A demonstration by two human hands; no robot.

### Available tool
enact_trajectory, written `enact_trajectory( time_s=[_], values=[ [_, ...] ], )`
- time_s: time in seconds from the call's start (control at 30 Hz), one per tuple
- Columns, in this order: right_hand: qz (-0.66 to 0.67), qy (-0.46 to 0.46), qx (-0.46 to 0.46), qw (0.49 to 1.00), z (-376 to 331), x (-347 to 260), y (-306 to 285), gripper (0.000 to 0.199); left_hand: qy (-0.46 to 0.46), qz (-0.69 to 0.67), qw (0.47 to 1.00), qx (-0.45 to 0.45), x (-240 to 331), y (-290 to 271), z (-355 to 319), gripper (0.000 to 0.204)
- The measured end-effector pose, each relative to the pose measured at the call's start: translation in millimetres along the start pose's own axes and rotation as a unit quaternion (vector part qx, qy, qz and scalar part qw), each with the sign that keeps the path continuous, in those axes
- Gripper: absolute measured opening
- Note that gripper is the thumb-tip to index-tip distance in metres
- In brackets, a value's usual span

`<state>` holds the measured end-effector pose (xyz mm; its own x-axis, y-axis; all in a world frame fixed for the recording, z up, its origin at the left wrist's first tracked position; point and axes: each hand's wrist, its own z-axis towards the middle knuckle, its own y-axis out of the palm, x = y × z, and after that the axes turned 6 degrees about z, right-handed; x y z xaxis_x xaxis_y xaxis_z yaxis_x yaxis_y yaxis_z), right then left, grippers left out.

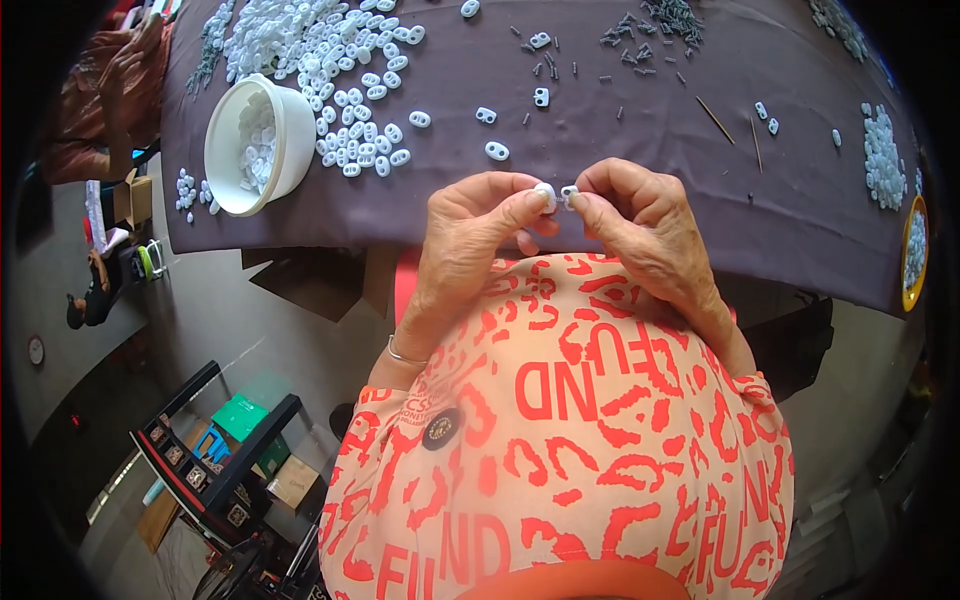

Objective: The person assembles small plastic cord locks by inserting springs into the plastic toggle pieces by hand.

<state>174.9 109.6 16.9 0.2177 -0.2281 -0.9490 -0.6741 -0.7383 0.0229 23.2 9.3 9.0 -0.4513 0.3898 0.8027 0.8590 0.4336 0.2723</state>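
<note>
Left hand (465, 235) is pinching a white piece (545, 197) between thumb and fingertips, right hand (648, 215) is gripping a two-holed piece (569, 194) the same way; both parts are sitting slightly apart near frame center, over the counter (640, 150). Looks mid-step on this pair, with plenty remaining: white ovals (350, 60) are lying loose upper left, gray pins (670, 25) upper right of center. Few strays (541, 97) are lying top center, can't tell if finished.

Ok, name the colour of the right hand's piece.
The piece is white, best seen in head view.
</note>
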Motion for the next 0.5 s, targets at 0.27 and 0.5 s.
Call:
enact_trajectory(
  time_s=[0.27, 0.5],
  values=[
    [0.000, 0.001, -0.008, 1.000, 1.3, 0.4, 0.5, 0.011, -0.011, 0.007, 1.000, -0.010, 2.0, 2.7, -0.6, 0.018],
    [0.019, 0.009, -0.006, 1.000, 1.9, 0.7, 0.8, 0.011, -0.005, 0.005, 1.000, 0.000, 0.0, 4.6, -0.9, 0.018]
  ],
)
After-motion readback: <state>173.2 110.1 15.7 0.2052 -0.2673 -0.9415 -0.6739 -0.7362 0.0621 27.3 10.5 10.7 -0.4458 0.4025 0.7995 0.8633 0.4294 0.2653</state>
